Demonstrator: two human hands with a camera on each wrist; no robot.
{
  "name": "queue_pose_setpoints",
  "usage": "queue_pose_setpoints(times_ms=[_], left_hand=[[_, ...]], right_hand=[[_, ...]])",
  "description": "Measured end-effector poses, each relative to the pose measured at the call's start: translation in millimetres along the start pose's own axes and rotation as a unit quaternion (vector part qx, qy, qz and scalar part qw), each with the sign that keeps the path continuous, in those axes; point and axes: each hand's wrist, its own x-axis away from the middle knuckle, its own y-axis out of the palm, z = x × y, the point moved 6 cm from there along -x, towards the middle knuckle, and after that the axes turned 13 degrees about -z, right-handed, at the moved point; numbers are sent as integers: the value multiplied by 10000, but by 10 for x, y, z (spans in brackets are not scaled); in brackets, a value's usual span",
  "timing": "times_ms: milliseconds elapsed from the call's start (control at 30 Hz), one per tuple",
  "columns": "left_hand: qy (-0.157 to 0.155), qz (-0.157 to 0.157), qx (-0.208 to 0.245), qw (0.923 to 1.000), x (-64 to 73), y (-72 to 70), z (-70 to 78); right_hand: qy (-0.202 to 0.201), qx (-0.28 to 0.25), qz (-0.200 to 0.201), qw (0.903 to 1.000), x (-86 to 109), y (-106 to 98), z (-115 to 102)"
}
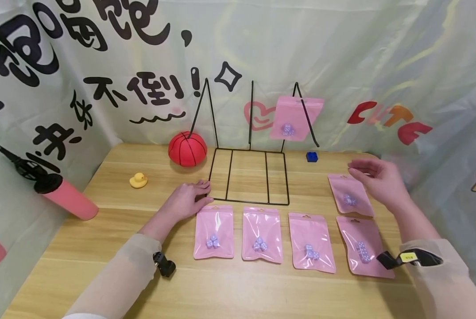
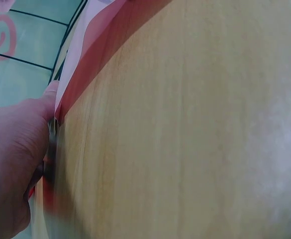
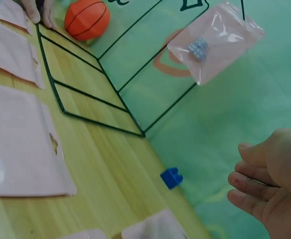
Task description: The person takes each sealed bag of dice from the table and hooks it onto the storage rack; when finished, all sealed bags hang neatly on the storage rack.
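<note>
My left hand (image 1: 187, 198) holds the front left corner of a black wire display rack (image 1: 249, 203), thumb and fingers on either side of it. Close by lies a pink zip bag (image 1: 214, 223) of pale purple dice, its top edge crossing the left wrist view. Two more such bags (image 1: 261, 226) (image 1: 310, 228) continue the row to the right. Another bag (image 1: 297, 113) hangs on the rack's right hook. Above the table, my right hand (image 1: 377, 179) is empty, its fingers loosely bent. Beneath it is a bag (image 1: 343, 188), partly covered, with one more (image 1: 355, 230) nearer.
A blue toy brick (image 1: 311, 157) lies right of the rack, near the back edge. The red ball (image 1: 187, 150) sits behind the left hand, a yellow rubber duck (image 1: 138, 180) further left. At the far left, a pink cup (image 1: 71, 199) leans near the printed cloth.
</note>
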Motion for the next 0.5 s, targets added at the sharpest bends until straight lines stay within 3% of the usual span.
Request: queue_pose_setpoints(times_ms=[500], left_hand=[[-30, 44, 129, 9999, -9, 15, -23]], right_hand=[[763, 155, -410, 9961, 233, -38, 578]])
